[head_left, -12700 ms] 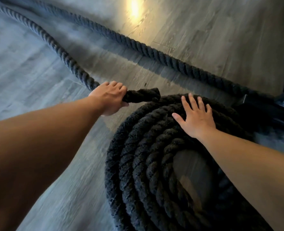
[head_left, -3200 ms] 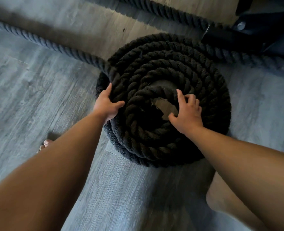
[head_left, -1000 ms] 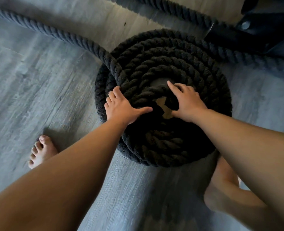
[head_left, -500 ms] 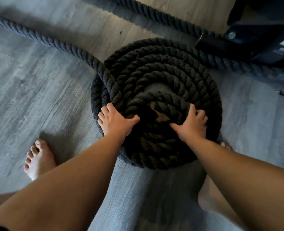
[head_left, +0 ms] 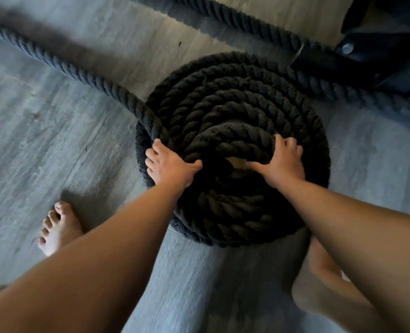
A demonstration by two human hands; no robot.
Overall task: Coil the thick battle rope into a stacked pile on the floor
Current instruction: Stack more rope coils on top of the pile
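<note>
View from above, looking down at a person's two bare arms reaching to a thick black battle rope [head_left: 232, 111] coiled into a round stacked pile on a grey wood-plank floor [head_left: 43, 131]. The pile sits in the middle of the scene, several turns wide and more than one layer high, with a small gap at its centre showing pale floor.

The left hand [head_left: 170, 168] lies on the left edge of the pile – its fingers bend over the outer turn, and the thumb stretches right across the rope toward the centre. The right hand [head_left: 282, 162] grips the innermost top turn, fingers curled over it and thumb reaching into the central gap.

A loose strand [head_left: 64, 66] runs from the far left across the floor and joins the pile at its left side, just beyond the left hand. A second strand [head_left: 242, 22] crosses the far side, passing to the right behind the pile beside a dark equipment base [head_left: 377, 51].

A bare left foot [head_left: 59, 228] stands on the floor to the near left, well apart from the pile – the right foot [head_left: 319, 299] shows blurred at near right.
</note>
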